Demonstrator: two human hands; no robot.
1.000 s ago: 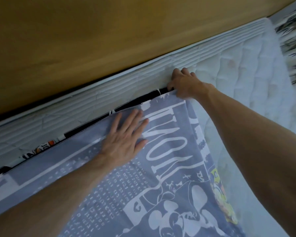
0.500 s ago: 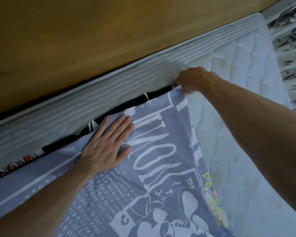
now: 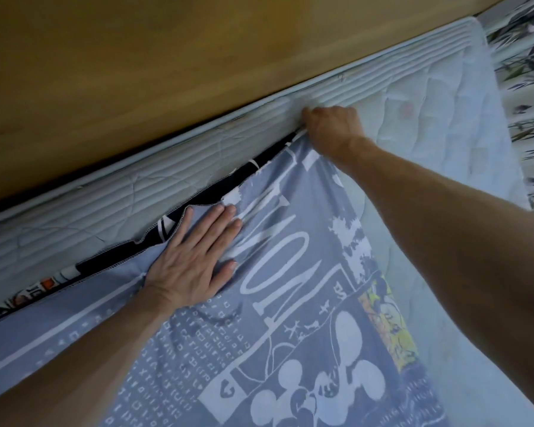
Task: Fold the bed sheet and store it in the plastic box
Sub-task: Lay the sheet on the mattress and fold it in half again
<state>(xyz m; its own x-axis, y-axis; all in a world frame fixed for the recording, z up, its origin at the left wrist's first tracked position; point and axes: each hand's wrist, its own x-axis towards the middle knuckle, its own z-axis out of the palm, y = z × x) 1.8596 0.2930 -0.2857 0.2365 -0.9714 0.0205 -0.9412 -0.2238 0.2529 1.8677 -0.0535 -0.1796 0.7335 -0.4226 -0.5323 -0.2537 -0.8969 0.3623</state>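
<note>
Grey-blue cotton with white lettering and cartoon figures, the bed sheet (image 3: 290,318) lies folded over on the white quilted mattress (image 3: 444,143), its doubled edge running along the far side beside the wooden headboard (image 3: 198,72). A black printed underside shows along that edge. The left hand (image 3: 195,257) lies flat, fingers straight and together, pressing the upper layer down near the edge. The right hand (image 3: 333,127) is curled around the sheet's far corner, pinching it against the mattress border. A leaf-patterned curtain (image 3: 527,87) hangs at the right.
</note>
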